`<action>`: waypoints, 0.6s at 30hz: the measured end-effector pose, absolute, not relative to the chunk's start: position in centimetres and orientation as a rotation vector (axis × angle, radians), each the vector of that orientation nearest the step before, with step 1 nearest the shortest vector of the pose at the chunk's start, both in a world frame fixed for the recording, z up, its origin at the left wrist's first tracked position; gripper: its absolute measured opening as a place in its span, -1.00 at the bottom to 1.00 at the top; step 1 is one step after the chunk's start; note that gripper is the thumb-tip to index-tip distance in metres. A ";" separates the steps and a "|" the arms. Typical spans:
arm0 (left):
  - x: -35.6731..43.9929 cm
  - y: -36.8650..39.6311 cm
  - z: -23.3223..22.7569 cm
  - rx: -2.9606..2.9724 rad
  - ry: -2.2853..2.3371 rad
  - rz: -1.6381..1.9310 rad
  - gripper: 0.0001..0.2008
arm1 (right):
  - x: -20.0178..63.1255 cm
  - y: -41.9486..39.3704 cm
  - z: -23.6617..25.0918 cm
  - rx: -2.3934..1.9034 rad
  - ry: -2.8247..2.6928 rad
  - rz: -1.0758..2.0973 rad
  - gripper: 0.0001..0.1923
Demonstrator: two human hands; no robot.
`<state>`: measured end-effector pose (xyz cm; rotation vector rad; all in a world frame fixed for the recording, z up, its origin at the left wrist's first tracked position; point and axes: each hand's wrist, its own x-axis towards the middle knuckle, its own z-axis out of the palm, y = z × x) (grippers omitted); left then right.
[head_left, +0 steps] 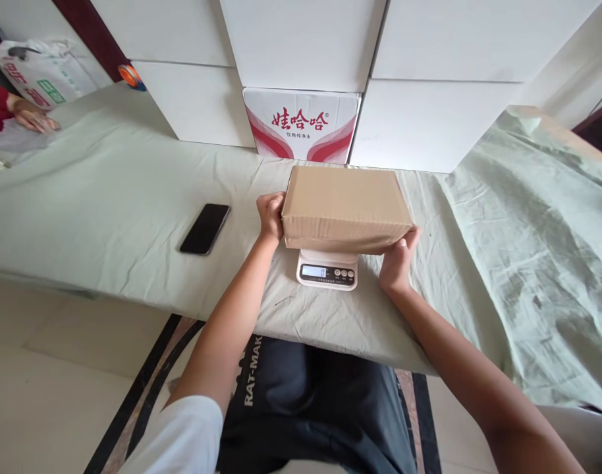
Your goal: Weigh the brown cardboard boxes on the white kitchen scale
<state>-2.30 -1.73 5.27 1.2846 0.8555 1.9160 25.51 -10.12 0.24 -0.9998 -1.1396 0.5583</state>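
Head view: table [108, 217] under pale green cloth, white boxes [301, 39] stacked behind, black phone [205, 228] lying left. Cardboard box [344, 207] sits over small scale [327, 268], display reads 0. Left hand [271, 215] and right hand [398, 260] clamp box's ends, fingers curled against it.
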 end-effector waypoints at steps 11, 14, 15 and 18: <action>-2.0 -1.7 4.7 1.113 0.895 1.934 -0.33 | 25.4 -10.1 0.7 -1.000 -1.071 0.604 -0.36; -2.1 -1.7 5.4 1.021 0.883 1.976 -0.35 | 25.3 -10.0 1.3 -0.991 -0.995 0.598 -0.44; -2.3 -1.6 5.6 0.980 0.861 2.009 -0.35 | 25.4 -9.8 1.5 -0.984 -0.954 0.593 -0.49; -3.4 -0.9 5.8 0.809 0.798 2.089 -0.37 | 26.2 -8.8 2.0 -0.970 -0.796 0.593 -0.65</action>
